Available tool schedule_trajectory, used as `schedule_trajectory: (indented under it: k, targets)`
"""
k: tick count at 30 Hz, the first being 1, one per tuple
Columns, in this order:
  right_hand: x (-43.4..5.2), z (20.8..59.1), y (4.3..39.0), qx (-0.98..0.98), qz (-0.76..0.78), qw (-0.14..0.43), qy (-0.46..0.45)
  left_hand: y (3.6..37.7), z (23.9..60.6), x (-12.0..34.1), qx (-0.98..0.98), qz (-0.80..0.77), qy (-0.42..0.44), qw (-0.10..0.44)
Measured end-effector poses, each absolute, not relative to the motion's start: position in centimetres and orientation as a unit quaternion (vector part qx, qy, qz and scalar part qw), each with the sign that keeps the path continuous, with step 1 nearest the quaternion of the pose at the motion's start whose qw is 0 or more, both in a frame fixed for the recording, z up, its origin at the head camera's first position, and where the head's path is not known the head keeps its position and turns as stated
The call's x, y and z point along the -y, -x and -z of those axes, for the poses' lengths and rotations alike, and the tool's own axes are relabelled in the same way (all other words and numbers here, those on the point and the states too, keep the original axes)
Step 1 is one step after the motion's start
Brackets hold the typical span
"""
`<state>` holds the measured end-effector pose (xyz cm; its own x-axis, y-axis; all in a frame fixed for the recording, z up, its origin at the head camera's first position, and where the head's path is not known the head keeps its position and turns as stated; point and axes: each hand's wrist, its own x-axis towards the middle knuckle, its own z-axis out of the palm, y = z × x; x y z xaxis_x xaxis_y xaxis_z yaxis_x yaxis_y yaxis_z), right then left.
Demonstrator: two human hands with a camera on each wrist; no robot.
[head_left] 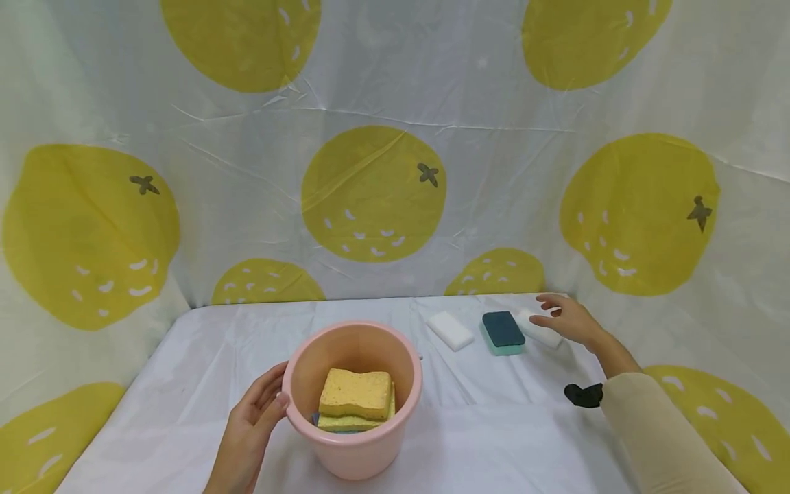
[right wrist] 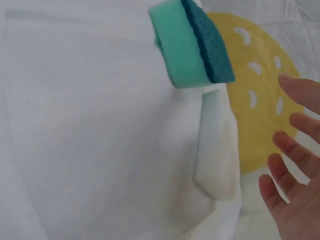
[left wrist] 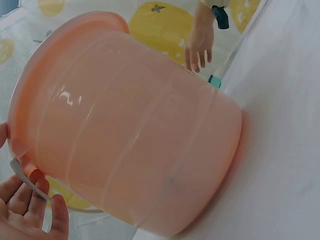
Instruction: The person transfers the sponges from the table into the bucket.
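Observation:
A pink bucket stands on the white cloth, with yellow sponges stacked inside and something bluish partly hidden beneath them. My left hand holds its rim from the left, thumb at the edge; in the left wrist view the fingers lie by the thin bucket handle. Over at the right, my right hand hovers with loosely spread fingers, holding nothing. Just below it lies a white sponge, partly covered by the hand in the head view. Beside that is a green scrub sponge with a dark top.
Another white sponge lies between the bucket and the green one. Behind the table hangs a white curtain printed with yellow fruit, and it also borders both sides. A dark strap end hangs at my right sleeve.

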<state>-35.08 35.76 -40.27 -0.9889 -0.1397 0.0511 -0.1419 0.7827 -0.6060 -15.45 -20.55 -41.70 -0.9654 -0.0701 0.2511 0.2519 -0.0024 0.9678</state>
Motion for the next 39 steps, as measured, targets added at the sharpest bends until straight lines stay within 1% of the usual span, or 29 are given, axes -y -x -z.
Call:
schedule_trajectory:
  k: [2,6,10,15,19,29,39]
  targets:
    - [-36.2,41.0,34.9,0.944,-0.326,-0.006,-0.050,15.5,41.7,20.5,0.697,0.705,0.065,0.112]
    - [-36.9,42.1,34.8,0.943,-0.332,-0.005,-0.025,15.5,41.7,20.5,0.699,0.704,0.061,0.109]
    - [-37.5,43.6,35.4,0.947,-0.319,0.008,-0.029,15.5,41.7,20.6,0.701,0.703,0.054,0.106]
    - [-39.0,47.2,36.6,0.951,-0.307,0.019,-0.015,15.5,41.8,20.5,0.701,0.704,0.055,0.098]
    - [-39.4,49.0,37.0,0.942,-0.334,0.010,0.021,15.5,41.9,20.6,0.702,0.703,0.061,0.100]
    - [-39.2,48.7,36.8,0.928,-0.370,-0.015,0.040,15.5,41.7,20.9,0.700,0.704,0.068,0.100]
    - [-39.1,48.2,36.4,0.912,-0.407,-0.004,0.043,15.4,41.5,20.7,0.698,0.706,0.064,0.101]
